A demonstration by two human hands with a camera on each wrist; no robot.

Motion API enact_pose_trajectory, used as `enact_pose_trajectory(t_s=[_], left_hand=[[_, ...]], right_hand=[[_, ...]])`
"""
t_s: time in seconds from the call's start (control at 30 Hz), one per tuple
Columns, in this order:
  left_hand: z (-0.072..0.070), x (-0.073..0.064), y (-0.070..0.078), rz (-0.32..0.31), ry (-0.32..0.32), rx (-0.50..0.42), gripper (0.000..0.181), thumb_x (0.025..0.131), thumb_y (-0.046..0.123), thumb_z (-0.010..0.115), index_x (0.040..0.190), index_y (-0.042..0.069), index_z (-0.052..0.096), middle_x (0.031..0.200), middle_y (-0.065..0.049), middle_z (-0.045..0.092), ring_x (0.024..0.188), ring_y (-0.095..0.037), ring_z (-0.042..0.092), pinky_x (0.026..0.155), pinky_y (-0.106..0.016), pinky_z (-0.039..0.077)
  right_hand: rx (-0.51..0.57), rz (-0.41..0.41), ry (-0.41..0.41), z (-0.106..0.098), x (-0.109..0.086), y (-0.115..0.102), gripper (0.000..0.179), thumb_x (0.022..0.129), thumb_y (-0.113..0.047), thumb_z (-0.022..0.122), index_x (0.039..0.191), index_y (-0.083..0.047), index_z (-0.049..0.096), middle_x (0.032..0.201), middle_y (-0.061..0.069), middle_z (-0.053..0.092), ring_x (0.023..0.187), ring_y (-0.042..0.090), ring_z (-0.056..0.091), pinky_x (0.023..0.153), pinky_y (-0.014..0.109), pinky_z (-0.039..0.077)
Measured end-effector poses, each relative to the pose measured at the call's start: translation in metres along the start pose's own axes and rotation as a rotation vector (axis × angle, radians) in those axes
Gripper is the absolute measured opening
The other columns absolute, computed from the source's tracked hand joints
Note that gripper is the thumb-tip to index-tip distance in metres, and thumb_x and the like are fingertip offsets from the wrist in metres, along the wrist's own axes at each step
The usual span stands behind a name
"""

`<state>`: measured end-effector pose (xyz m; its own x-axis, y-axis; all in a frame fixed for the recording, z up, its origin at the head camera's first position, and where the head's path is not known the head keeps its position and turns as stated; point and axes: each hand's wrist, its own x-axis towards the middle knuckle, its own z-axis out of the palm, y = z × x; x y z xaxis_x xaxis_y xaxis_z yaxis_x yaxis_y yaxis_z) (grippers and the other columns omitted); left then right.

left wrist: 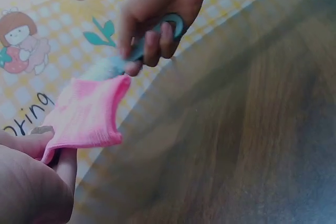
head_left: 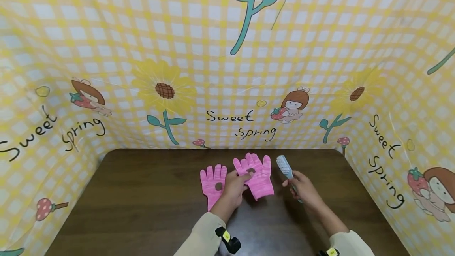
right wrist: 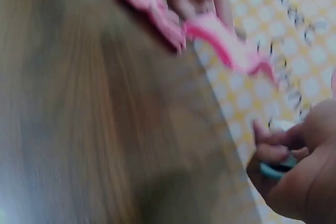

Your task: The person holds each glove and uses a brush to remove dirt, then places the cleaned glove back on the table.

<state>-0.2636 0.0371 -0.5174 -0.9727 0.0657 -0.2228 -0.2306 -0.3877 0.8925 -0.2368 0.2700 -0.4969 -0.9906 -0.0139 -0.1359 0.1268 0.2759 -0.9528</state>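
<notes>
My left hand [head_left: 232, 188] pinches a pink knit glove [head_left: 261, 179] near its thumb side, thumb over a dark round patch on it. In the left wrist view the glove's cuff [left wrist: 97, 114] faces toward the table, raised off it. My right hand [head_left: 302, 187] grips the handle of a light blue brush [head_left: 284, 166], its white bristles showing, just right of the held glove. From the right wrist the brush's teal handle [right wrist: 273, 170] shows between curled fingers. A second pink glove [head_left: 214, 181] with a dark round patch lies on the table, partly behind the left forearm.
The dark wooden table [head_left: 142, 196] is enclosed at the back and sides by a yellow checked cloth [head_left: 220, 82] printed with flowers, figures and lettering. A black device with a yellow label [head_left: 227, 237] is strapped on the left sleeve.
</notes>
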Motion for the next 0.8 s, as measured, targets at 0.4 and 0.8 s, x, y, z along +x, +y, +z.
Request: enact_pose_trajectory(t_s=[0.4,0.8], left_hand=[[0.006,-0.009,0.009,-0.071,-0.072,0.019,0.038,0.096,0.005,0.064,0.128,-0.013,0.056,0.124,-0.023,0.069,0.108,-0.021,0.066,0.110,-0.055,0.048],[0.013,-0.011,0.006,-0.086,-0.282,-0.108,0.046,0.100,-0.004,0.044,0.146,-0.014,0.041,0.150,-0.025,0.051,0.134,-0.029,0.053,0.121,-0.057,0.035]], right_hand=[[-0.360,-0.313,0.240,0.028,-0.028,-0.031,0.039,0.101,-0.027,0.064,0.131,-0.003,0.067,0.097,0.009,0.073,0.077,0.011,0.060,0.063,0.023,0.050],[-0.692,-0.691,0.350,0.046,-0.038,-0.023,0.022,0.085,-0.009,0.081,0.104,0.001,0.073,0.091,0.010,0.074,0.078,0.015,0.068,0.066,0.034,0.059]])
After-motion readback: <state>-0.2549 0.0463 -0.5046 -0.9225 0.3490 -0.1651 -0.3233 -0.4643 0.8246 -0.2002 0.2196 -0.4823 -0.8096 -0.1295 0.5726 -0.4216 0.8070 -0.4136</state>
